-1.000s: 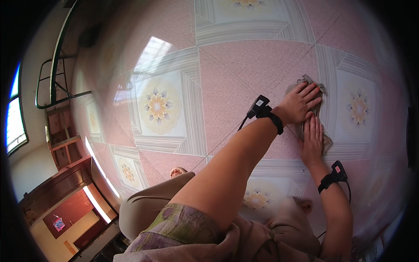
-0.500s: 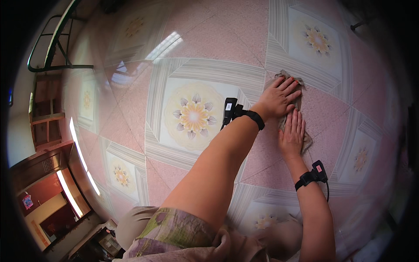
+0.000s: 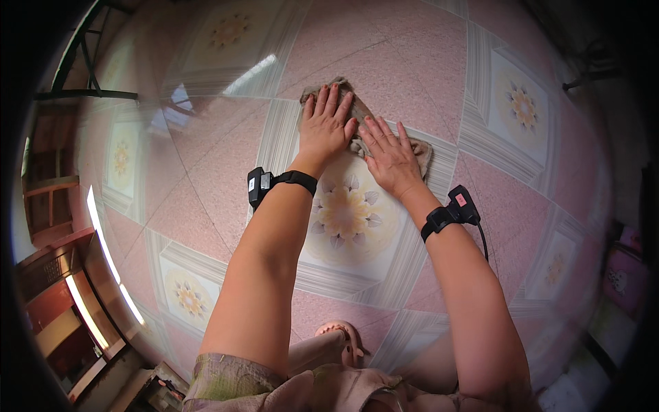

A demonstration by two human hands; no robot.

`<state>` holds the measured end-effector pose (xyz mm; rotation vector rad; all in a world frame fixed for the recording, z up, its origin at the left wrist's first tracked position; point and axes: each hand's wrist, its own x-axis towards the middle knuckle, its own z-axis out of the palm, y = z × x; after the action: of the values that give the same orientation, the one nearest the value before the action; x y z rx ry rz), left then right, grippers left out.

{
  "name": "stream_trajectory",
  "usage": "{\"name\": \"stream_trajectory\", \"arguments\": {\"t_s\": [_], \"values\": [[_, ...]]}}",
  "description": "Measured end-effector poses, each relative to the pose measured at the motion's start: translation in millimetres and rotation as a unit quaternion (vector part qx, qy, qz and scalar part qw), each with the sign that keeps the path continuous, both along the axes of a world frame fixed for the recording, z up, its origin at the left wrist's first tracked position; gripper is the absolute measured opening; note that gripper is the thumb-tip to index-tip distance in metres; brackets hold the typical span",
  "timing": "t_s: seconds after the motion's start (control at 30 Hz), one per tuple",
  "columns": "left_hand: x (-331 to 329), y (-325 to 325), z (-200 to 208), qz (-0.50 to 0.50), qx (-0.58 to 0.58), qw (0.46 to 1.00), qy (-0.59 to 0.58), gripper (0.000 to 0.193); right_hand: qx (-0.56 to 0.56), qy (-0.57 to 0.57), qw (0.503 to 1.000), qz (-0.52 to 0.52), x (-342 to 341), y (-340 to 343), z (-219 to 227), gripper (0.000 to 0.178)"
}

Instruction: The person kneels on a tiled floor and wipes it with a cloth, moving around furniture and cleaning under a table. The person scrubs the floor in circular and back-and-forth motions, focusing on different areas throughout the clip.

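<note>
A crumpled grey-brown cloth (image 3: 421,152) lies spread on the glossy floor, partly covered by both hands. My left hand (image 3: 324,130) rests flat on its far left part, fingers stretched out and slightly spread. On the cloth's right part, my right hand (image 3: 395,161) also lies flat, fingers extended and angled up and left. The hands are close together, the left a little farther away. Beneath them is a patterned tile (image 3: 347,257) with a yellow flower. Each wrist wears a black strap with a small device.
Pink and striped floor tiles (image 3: 206,144) surround the hands. A dark metal frame (image 3: 86,93) stands at the far left, above wooden furniture (image 3: 51,185). Dark legs (image 3: 583,75) show at the far right, and a pink object (image 3: 621,281) sits by the right edge.
Both hands have slid left and slightly away across the floor, and the cloth has moved along under them. The right hand now points up and left.
</note>
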<state>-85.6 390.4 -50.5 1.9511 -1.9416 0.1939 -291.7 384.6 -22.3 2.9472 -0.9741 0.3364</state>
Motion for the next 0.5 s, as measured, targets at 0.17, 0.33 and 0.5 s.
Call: {"name": "stream_trajectory", "arguments": {"t_s": [0.17, 0.33, 0.5], "values": [[0, 58, -12, 0.124, 0.028, 0.992, 0.009, 0.063, 0.059, 0.069, 0.994, 0.062, 12, 6, 2, 0.068], [-17, 133, -23, 0.194, 0.058, 0.979, 0.014, 0.067, 0.055, 0.053, 0.986, 0.152, 2, 46, -7, 0.07], [-53, 211, -38, 0.15, 0.073, 0.986, 0.005, 0.072, 0.094, 0.058, 0.976, 0.188, -45, 112, -13, 0.069]]}}
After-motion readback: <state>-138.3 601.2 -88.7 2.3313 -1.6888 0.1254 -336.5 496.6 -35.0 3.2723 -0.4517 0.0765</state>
